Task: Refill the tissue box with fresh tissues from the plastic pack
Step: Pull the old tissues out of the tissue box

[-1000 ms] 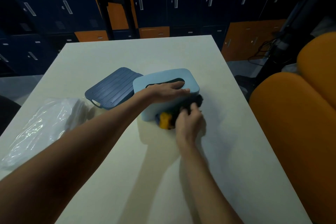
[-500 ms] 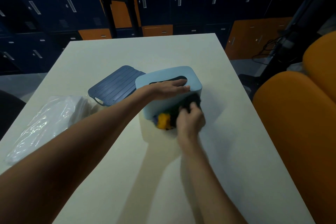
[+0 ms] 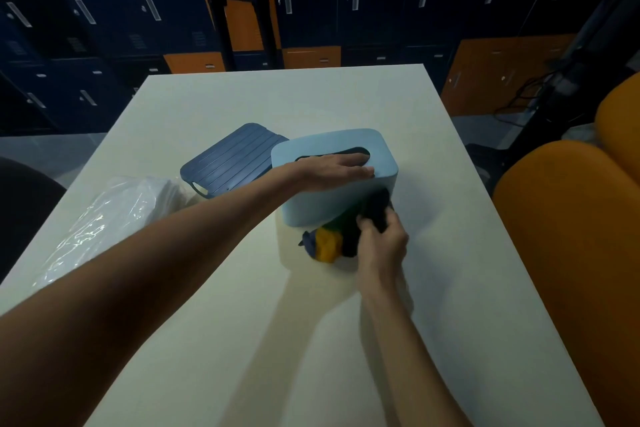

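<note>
The light-blue tissue box stands near the middle of the white table, tilted, its near edge raised. The left hand lies flat and open across its slotted top. The right hand is closed around a dark bundle with a yellow patch at the box's lower edge — what it is, I cannot tell. The dark-blue ribbed lid lies just left of the box. The plastic tissue pack sits further left, untouched.
</note>
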A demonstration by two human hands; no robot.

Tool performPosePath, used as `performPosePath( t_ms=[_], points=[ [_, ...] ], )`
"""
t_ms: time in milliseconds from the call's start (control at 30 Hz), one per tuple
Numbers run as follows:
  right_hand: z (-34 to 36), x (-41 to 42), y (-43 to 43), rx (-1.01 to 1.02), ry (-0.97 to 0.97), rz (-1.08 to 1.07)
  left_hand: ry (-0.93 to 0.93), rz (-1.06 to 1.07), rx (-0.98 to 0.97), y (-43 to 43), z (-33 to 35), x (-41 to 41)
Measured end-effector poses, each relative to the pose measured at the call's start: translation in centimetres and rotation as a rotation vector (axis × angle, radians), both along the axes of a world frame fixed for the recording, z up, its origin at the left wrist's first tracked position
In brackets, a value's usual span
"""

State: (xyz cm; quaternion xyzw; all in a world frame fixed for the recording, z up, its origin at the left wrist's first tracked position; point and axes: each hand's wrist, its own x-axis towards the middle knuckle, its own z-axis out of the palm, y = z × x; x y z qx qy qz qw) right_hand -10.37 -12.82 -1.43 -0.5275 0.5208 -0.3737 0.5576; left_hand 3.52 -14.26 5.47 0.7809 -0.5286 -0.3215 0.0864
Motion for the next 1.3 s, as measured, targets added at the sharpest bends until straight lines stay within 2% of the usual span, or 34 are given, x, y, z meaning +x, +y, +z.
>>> performPosePath(
  t_ms=[167,267,367,500,633,733,833,933,1000,1100,1167,1300],
  points=[
    [-0.6,-1.9,-2.0,0.145,-0.094,-0.156,-0.028,-0.023,-0.015,0.2,0.6,-0.6],
    [-0.8,-1.4,-1.6,0.177,-0.144,-0.158,-0.018,-0.023,-0.020,0.2,0.6,-0.8],
    [-0.4,0.7,1.1,0.101,-0.047,-0.066,-0.033,-0.012,-0.004,0.2,0.6,-1.1],
    [0.1,2.9,2.6,0.093,-0.148,0.053,-0.038,-0.014,-0.007,0.4,1.0,-1.4],
    [0.5,0.6,-0.7,-0.009,-0.054,-0.106,-0.027,-0.026,-0.024,0.3,0.8,-1.3],
    [0.8,-0.7,-3.1,-0.047,-0.111,-0.207,0.000,-0.008,-0.058,0.3,0.8,-1.3],
    [0.4,0.2,-2.3,-0.132,-0.064,-0.247,-0.022,-0.019,-0.062,0.5,0.8,-1.4],
    [-0.8,2.6,1.2,-0.252,-0.033,-0.121,-0.038,-0.041,-0.059,0.5,0.8,-1.3],
    [-1.2,3.4,3.3,-0.271,-0.016,0.013,-0.039,-0.031,-0.029,0.4,0.8,-1.2],
    [-1.1,2.1,2.5,-0.227,0.065,0.080,-0.036,-0.014,-0.028,0.5,0.8,-1.2],
    [-1.2,0.6,0.2,-0.194,0.120,0.012,-0.040,-0.004,-0.031,0.4,0.7,-1.0],
    [-0.8,0.2,-2.9,-0.198,0.017,-0.201,-0.025,-0.037,-0.059,0.5,0.8,-1.1]
  ],
)
